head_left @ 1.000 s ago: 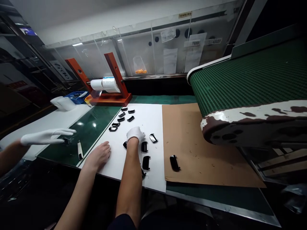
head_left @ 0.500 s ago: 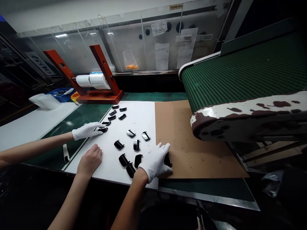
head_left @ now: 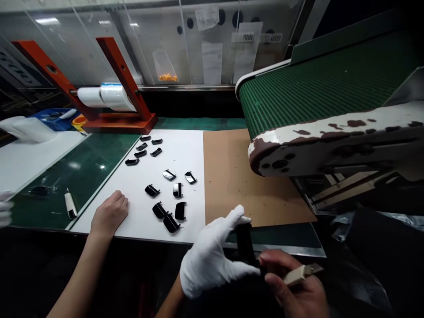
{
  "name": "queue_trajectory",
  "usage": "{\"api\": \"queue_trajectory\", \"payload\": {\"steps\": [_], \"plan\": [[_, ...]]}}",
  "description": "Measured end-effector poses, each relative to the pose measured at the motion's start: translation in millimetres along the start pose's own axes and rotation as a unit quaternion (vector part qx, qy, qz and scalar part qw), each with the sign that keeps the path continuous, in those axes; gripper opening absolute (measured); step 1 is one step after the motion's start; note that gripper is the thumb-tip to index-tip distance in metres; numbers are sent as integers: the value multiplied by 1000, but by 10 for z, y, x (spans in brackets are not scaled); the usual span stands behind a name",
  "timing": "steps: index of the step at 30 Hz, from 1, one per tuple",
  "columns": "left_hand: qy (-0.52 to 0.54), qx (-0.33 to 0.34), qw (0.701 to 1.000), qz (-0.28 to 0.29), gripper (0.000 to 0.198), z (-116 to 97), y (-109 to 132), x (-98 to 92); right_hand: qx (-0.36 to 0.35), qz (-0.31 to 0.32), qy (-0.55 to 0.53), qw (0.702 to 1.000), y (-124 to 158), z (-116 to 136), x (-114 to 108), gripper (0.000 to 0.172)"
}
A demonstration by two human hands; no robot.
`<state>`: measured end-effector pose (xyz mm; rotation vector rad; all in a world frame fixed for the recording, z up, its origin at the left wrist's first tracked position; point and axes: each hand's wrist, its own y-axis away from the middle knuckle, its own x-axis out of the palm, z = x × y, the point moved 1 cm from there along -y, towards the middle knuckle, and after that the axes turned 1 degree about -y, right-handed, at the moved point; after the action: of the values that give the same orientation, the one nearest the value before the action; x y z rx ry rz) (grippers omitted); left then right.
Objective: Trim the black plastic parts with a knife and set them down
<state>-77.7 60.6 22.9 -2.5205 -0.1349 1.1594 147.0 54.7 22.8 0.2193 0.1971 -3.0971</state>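
Gripping a glossy black handle piece (head_left: 245, 245) upright in a white-gloved right hand (head_left: 215, 260), fingers curled around its near side and thumb raised beside its far edge, at the near rim of the bench, just past the near edge of a brown cardboard sheet (head_left: 251, 185). Dark piece against a dark background, so its outline is hard to make out. Just to the right, a bare hand (head_left: 291, 282), apparently a co-worker's, curled around a cream-coloured tool (head_left: 300, 274); whether its fingertips touch the piece, impossible to tell.

Bare left hand (head_left: 109, 214) lying palm down on a white plastic sheet (head_left: 185, 150), fingers loosely together, holding nothing. Just right of that hand, more black handle pieces (head_left: 177, 190) scattered on the sheet: six in a far cluster, seven nearer.

Left of the sheet, a green mat (head_left: 99, 154) bearing a white pen-shaped tool (head_left: 70, 204), with another person's gloved fingers (head_left: 5, 207) at the far-left edge. Beyond, an orange-red wooden stand (head_left: 122, 70) carrying a white film roll (head_left: 112, 96). To the far right, a green conveyor belt (head_left: 308, 92) above the cardboard.
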Motion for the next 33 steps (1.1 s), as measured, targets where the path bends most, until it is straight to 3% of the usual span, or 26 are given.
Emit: {"api": "queue_trajectory", "payload": {"steps": [4,7,9,17,33], "plan": [[67,4,997,37,37,-417,68,224,-130,69,-5,989,-68,156,-36,14],[142,20,989,41,78,-566,71,201,-140,71,-32,987,-58,175,-57,13],[193,26,980,35,95,-615,63,172,-133,74,-34,988,-37,193,-68,13],[275,6,960,46,101,-651,88,216,-130,96,-25,987,14,284,-111,10],[269,-17,962,45,103,-684,101,210,-109,91,-22,990,-6,263,-103,13]]}}
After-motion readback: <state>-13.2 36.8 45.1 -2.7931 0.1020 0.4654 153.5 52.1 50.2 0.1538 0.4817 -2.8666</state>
